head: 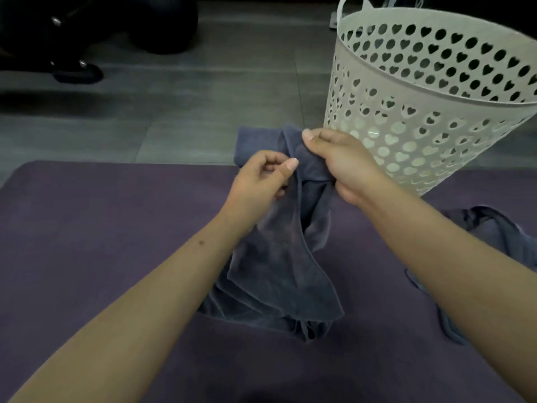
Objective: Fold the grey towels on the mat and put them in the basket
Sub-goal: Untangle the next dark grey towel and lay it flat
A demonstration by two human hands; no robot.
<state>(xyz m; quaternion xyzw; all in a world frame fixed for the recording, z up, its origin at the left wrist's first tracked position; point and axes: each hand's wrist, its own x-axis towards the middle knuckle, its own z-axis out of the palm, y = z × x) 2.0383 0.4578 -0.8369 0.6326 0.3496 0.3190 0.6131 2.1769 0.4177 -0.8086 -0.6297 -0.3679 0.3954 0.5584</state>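
While the mat [116, 257] lies wide, with the basket [436, 112] at two o'clock, I hold the grey towel [276, 271] raised at centre; right hand [343, 164] fingers clamp its bunched top, left hand [261, 181] pinches an edge. I should find corners first.

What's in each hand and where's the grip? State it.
Both hold one grey towel: the right hand grips its bunched top, the left hand pinches an upper edge beside it. The rest hangs to the mat.
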